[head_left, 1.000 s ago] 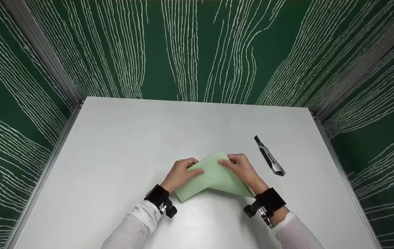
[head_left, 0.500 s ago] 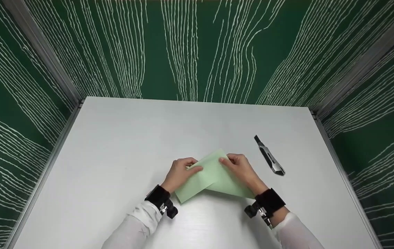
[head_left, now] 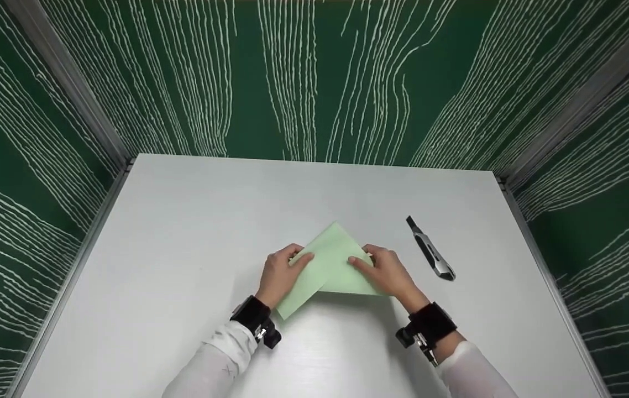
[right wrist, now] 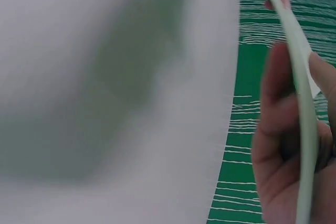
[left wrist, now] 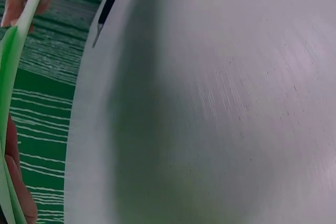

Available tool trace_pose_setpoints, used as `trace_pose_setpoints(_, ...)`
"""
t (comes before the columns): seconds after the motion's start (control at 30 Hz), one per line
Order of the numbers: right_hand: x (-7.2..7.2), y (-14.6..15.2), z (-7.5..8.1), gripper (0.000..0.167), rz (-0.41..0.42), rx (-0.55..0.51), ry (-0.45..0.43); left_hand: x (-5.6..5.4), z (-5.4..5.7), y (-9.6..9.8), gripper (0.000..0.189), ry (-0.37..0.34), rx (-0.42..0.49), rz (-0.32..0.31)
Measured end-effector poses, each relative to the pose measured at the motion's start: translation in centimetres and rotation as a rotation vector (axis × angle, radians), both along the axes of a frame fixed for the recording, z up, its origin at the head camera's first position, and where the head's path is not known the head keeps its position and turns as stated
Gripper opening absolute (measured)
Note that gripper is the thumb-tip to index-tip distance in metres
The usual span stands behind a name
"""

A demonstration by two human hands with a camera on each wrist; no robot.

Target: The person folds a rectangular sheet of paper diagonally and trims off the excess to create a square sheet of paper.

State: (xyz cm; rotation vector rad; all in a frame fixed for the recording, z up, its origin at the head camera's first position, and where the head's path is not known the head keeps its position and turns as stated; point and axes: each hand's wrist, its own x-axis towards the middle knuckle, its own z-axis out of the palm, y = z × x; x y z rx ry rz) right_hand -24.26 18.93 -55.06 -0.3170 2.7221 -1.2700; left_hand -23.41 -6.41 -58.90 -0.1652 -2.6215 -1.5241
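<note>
A folded sheet of light green paper (head_left: 334, 257) is held up over the white table, its top corner pointing away from me. My left hand (head_left: 278, 275) pinches its left edge, thumb on the near face and fingers behind. On the right side, my right hand (head_left: 391, 272) holds the sheet the same way. Seen edge-on in the right wrist view, the paper (right wrist: 303, 108) runs between the thumb and curled fingers of my right hand (right wrist: 278, 145). The left wrist view catches only a strip of the paper (left wrist: 9, 72) at its left border.
A grey and black utility knife (head_left: 430, 249) lies on the table (head_left: 209, 210) to the right of my right hand. Green walls (head_left: 248, 83) with white wavy lines enclose the table at the back and sides.
The paper has shifted up and to the left and turned, so its top corner stands farther from me. My left hand moved slightly with it. The knife stays put.
</note>
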Motion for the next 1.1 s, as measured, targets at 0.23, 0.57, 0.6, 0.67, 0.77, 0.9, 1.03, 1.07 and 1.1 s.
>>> trace_pose_setpoints(0.23, 0.5, -0.5, -0.7, 0.028, -0.064, 0.090, 0.158, 0.1, 0.1, 0.0, 0.025, 0.012, -0.021, 0.010)
trace_pose_setpoints(0.57, 0.3, -0.5, -0.8, 0.032, -0.047, 0.070, 0.225, 0.6, 0.3, 0.4, 0.032, 0.152, -0.247, 0.000)
trace_pose_setpoints(0.6, 0.3, -0.4, -0.8, 0.033, -0.042, 0.065, 0.227, 0.6, 0.3, 0.5, 0.032, 0.180, -0.278, 0.004)
trace_pose_setpoints(0.67, 0.3, -0.4, -0.8, 0.032, -0.039, 0.062, 0.229, 0.7, 0.1, 0.6, 0.032, 0.226, -0.337, 0.013)
trace_pose_setpoints(0.77, 0.4, -0.5, -0.6, 0.030, -0.047, 0.069, 0.225, 0.8, 0.0, 0.8, 0.032, 0.266, -0.405, 0.020)
trace_pose_setpoints(0.9, 0.5, -1.2, -0.1, 0.023, -0.100, 0.060, 0.201, 1.0, 0.1, 1.3, 0.034, 0.294, -0.487, 0.012)
trace_pose_setpoints(1.03, 0.4, -2.5, 0.3, 0.027, -0.165, 0.014, 0.184, 1.3, 0.2, 2.0, 0.037, 0.343, -0.586, -0.018)
trace_pose_setpoints(1.07, 0.4, -2.8, 0.3, 0.028, -0.182, -0.002, 0.185, 1.4, 0.2, 2.1, 0.038, 0.357, -0.607, -0.020)
trace_pose_setpoints(1.1, 0.4, -3.1, 0.3, 0.027, -0.196, -0.021, 0.186, 1.5, 0.2, 2.2, 0.038, 0.370, -0.621, -0.021)
